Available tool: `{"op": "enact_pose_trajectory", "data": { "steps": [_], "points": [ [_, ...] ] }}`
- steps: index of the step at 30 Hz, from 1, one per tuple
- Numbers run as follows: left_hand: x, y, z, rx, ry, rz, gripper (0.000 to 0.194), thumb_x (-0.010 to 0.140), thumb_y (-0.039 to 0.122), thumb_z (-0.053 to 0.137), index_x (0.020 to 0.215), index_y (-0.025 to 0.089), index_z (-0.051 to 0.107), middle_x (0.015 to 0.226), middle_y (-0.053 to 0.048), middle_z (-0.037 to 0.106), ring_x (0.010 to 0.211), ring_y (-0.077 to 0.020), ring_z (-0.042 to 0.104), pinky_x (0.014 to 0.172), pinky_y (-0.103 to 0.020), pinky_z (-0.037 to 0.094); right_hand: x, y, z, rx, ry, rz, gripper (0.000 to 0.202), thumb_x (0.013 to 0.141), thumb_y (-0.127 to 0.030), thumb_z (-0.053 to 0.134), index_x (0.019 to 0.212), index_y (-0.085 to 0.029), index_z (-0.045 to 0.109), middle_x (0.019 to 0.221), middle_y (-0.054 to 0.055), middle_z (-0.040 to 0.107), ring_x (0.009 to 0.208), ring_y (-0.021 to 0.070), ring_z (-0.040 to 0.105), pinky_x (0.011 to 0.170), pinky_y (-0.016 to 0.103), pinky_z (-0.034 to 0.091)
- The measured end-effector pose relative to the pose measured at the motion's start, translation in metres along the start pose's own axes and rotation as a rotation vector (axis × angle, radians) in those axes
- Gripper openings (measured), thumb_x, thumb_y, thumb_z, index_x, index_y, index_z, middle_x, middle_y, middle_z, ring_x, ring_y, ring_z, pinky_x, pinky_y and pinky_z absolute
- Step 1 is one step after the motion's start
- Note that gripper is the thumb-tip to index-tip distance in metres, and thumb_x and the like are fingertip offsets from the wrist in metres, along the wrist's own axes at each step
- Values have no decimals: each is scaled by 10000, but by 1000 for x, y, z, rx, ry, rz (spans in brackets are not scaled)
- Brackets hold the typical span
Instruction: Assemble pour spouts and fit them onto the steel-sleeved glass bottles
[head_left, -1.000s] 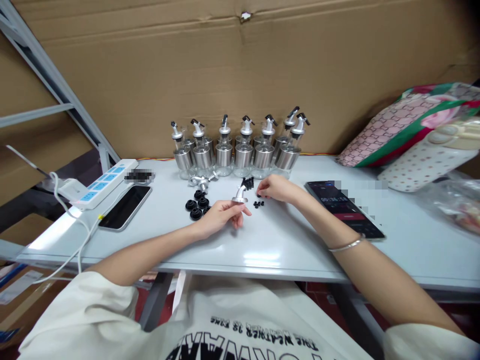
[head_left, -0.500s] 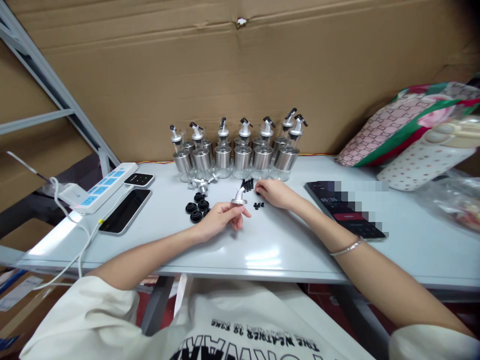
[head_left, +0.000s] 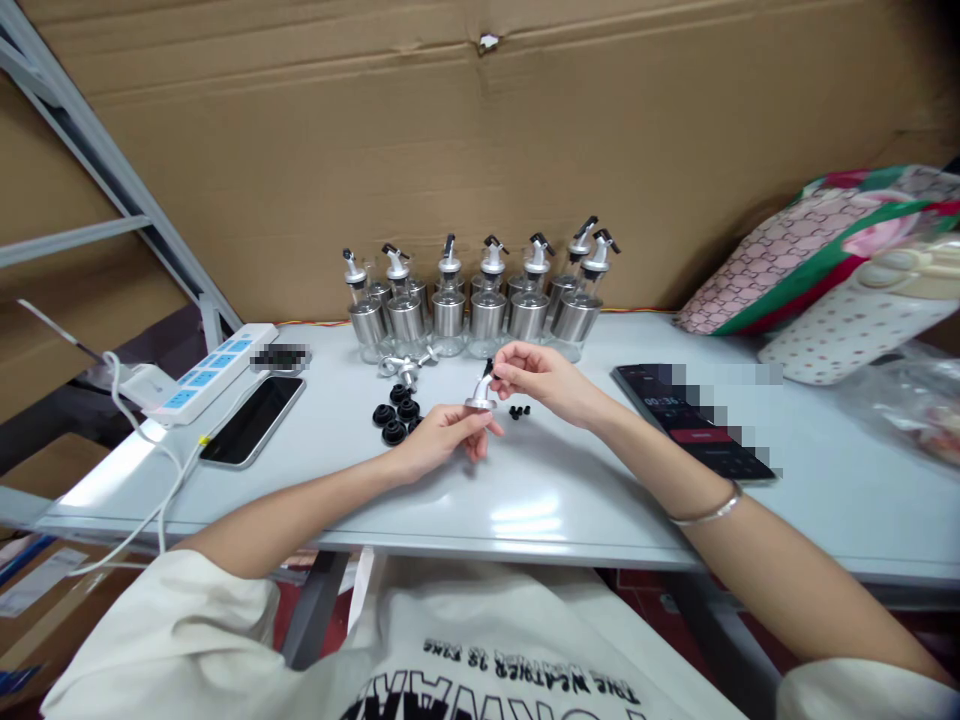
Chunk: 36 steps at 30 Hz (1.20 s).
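My left hand (head_left: 451,436) holds a silver pour spout (head_left: 481,394) upright, its round base between the fingers. My right hand (head_left: 536,378) is closed at the spout's tip, where a small black piece (head_left: 488,368) shows by the fingertips. Several tiny black parts (head_left: 519,411) lie just right of the spout. Left of my left hand sit several round black stoppers (head_left: 394,432). Behind them is a small pile of loose silver spouts (head_left: 406,370).
Several steel-and-glass bottles (head_left: 488,318) with spouts line the back. At left are a phone (head_left: 253,422), a power strip (head_left: 214,375) and white cables. A second phone (head_left: 686,420), a dotted bottle (head_left: 847,320) and a pink bag (head_left: 772,255) are at right.
My right hand has moved left and slightly up from the small black parts to the spout's tip. My left hand has stayed nearly still with the spout.
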<state>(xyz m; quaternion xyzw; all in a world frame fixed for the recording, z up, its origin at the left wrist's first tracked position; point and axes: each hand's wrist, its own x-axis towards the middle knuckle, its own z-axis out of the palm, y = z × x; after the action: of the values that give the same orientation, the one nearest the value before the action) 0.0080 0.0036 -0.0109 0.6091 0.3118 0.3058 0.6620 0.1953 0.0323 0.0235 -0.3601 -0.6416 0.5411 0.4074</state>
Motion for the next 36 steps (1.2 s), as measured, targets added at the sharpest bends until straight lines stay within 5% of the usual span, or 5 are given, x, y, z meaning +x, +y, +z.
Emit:
{"op": "enact_pose_trajectory", "data": {
  "steps": [11,36],
  "points": [
    [0,-2,1,-9,-4,2,439,752,528,620,803,93,644,586,2,570,536,-77,513,586,-236,394,-2,1,3,123,18,68,413,660,-505,733,723,-165,508,545,-55,538,493,61,463,494,207,318],
    [1,0,1,0,-73,-32,402,756,518,604,683,124,562,560,-2,566,536,-85,506,601,-244,386,-3,-3,3,-15,-20,11,356,752,-494,654,755,-164,519,501,-63,510,476,69,423,520,234,289]
  ]
}}
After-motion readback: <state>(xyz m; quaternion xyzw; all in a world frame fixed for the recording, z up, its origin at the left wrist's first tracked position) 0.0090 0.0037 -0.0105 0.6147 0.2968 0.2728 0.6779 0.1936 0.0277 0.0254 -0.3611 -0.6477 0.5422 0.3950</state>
